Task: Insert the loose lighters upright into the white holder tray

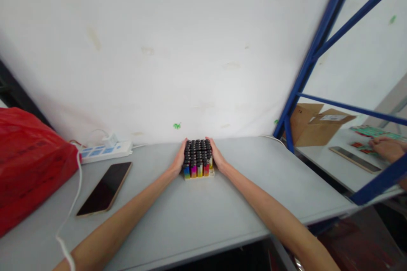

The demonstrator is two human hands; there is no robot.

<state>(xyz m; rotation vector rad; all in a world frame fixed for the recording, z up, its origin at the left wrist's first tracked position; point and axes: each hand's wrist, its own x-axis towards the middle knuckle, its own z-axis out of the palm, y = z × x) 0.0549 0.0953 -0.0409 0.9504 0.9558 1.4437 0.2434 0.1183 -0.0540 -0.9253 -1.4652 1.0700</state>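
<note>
A block of lighters (198,152) with black tops and blue, pink, yellow and red bodies stands upright in packed rows on the grey table. Under them a pale tray (200,177) shows along the front edge. My left hand (179,159) lies along the left side of the block, palm inward. Against the right side presses my right hand (217,156), so the block is gripped between both. The fingertips of each hand reach toward the far corners and are partly hidden.
On the left lie a phone (104,188), a white power strip (108,150) with a cable and a red plastic bag (28,169). A blue metal frame (305,67) rises at right. Beyond it are a cardboard box (313,125), another phone (355,159) and another person's hand (388,147).
</note>
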